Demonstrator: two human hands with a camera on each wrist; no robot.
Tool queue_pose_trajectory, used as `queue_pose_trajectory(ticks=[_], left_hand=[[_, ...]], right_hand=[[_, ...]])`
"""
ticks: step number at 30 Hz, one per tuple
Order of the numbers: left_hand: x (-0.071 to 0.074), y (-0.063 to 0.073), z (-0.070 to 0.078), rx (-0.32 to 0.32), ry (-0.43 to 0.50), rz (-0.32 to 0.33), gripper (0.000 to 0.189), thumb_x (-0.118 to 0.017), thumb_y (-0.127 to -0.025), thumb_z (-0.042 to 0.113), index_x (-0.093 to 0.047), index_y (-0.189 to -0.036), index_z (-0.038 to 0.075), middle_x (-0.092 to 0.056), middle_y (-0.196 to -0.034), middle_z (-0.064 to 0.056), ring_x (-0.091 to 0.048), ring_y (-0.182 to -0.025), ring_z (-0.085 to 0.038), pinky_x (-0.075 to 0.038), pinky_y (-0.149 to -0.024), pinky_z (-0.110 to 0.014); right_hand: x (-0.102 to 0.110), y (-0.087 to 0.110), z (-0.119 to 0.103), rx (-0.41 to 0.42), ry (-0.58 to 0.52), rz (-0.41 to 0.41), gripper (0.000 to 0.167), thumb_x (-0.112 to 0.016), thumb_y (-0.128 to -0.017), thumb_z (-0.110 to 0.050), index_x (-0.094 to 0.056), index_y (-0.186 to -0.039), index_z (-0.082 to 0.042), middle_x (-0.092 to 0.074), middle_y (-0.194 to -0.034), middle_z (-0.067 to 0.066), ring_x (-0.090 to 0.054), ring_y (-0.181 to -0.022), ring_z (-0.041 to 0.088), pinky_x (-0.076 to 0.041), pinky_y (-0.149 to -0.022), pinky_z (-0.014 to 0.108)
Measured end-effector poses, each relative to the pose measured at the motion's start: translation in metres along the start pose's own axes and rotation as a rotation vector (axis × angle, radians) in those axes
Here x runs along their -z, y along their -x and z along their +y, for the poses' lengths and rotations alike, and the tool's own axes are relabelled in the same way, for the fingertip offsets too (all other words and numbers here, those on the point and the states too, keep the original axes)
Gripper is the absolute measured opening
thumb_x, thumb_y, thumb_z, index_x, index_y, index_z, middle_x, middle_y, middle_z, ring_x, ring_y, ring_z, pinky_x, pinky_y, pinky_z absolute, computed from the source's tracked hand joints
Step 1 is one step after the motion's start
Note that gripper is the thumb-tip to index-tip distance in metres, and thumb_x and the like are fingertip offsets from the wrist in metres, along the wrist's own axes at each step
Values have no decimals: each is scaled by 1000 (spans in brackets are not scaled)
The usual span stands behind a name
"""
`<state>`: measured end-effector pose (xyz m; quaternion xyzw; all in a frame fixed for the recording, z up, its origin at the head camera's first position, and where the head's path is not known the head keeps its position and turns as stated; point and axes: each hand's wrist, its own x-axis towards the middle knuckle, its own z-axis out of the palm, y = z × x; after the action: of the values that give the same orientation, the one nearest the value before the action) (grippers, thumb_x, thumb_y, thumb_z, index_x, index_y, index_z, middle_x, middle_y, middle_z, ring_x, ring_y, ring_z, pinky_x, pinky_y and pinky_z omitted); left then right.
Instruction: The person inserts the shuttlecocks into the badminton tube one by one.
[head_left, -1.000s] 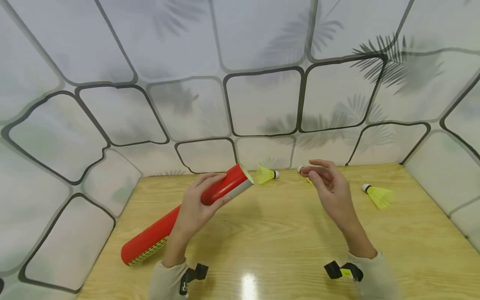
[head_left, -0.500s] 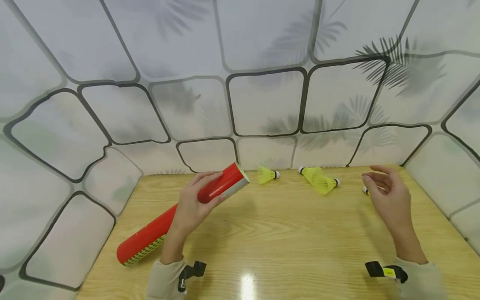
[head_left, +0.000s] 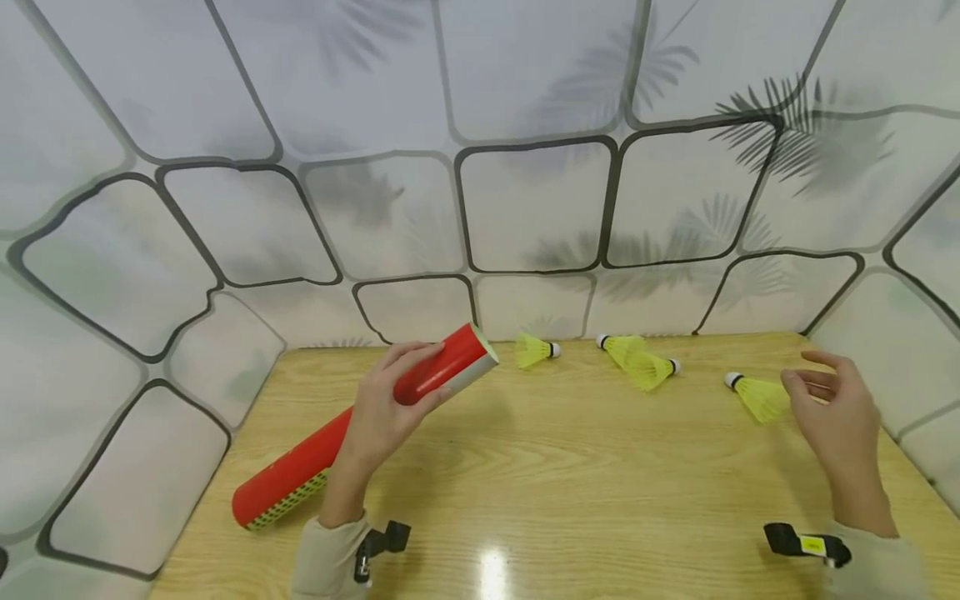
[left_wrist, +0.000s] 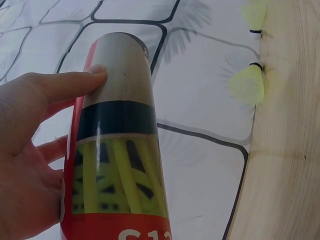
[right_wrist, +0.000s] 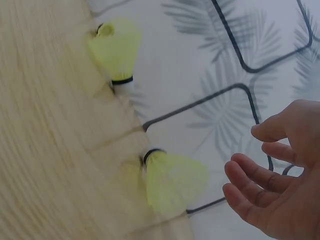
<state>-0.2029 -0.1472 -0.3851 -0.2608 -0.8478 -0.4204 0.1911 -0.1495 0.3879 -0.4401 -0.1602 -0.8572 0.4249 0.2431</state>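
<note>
Red tube (head_left: 300,468), slanting up-right, left half of frame. Yellow shuttlecock (head_left: 759,398) on its side, right; three more shuttlecocks (head_left: 647,369) mid-frame, two overlapping in view.

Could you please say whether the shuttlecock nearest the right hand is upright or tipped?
Tipped: the shuttlecock lies sideways on the table, cork pointing left.

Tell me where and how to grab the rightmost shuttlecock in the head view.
I'd pinch the rightmost shuttlecock by its narrow white tip with the right grip, coming from above. It lies on its side on the table, tip pointing away and left; the wider yellow skirt fans out to the near right.
</note>
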Motion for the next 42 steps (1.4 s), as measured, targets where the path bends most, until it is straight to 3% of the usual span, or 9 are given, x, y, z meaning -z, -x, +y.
queue_pose_trajectory(ticks=[5, 12, 20, 27, 33, 38, 42], left_hand=[[0, -1, 0, -5, -11, -2, 53, -85, -87, 21, -68, -137, 21, -61, -134, 0, -61, -112, -22, -58, -81, -43], [-1, 0, -1, 1, -11, -4, 53, -85, -87, 21, -67, -137, 21, -60, -135, 0, -60, -112, -22, -59, -80, -42], [-1, 0, 0, -4, -18, -1, 52, -85, -87, 22, -68, -136, 21, -61, -133, -1, -61, -110, -22, -58, -80, -43], [-1, 0, 0, -1, -18, -4, 52, -85, -87, 22, -68, -136, 21, -61, -134, 0, -61, -112, -22, -58, -81, -43], [-1, 1, 0, -9, -10, 1, 53, -85, -86, 21, -68, -136, 20, -61, -134, 0, -61, -113, -22, -59, -81, -43], [-2, 1, 2, -15, -5, 0, 52, -85, -87, 22, -68, -136, 21, -61, -134, 1, -61, -112, -22, -59, -81, -43], [-2, 1, 2, -12, 1, 0, 53, -85, -87, 21, -68, -136, 21, -61, -134, 1, -61, -113, -22, -59, -82, -42]], right_hand=[[3, -1, 18, -27, 48, -84, 57, -61, -101, -31, -47, -144, 3, -50, -87, -36, -49, -74, -22, -47, -55, 12], [-6, -2, 31, -92, 42, -188, 64, -58, -103, -44, -44, -149, -1, -53, -87, -36, -53, -75, -19, -47, -58, 16], [-16, 1, 34, -110, -50, -169, 50, -61, -102, -40, -56, -139, -8, -60, -84, -35, -59, -77, -15, -48, -61, 12], [-20, 1, 35, -133, -131, -125, 17, -65, -101, -32, -65, -117, -30, -61, -83, -37, -61, -75, -15, -49, -60, 10], [-22, 0, 37, -144, -189, -90, 15, -67, -100, -28, -70, -111, -18, -63, -82, -35, -64, -72, -12, -51, -61, 10], [-20, -3, 38, -177, -290, -64, 6, -68, -99, -19, -72, -103, -18, -68, -79, -30, -69, -67, -5, -54, -60, 14], [-16, -3, 37, -172, -345, -70, 7, -67, -98, -12, -73, -102, -14, -70, -81, -25, -70, -71, -5, -56, -62, 18]])
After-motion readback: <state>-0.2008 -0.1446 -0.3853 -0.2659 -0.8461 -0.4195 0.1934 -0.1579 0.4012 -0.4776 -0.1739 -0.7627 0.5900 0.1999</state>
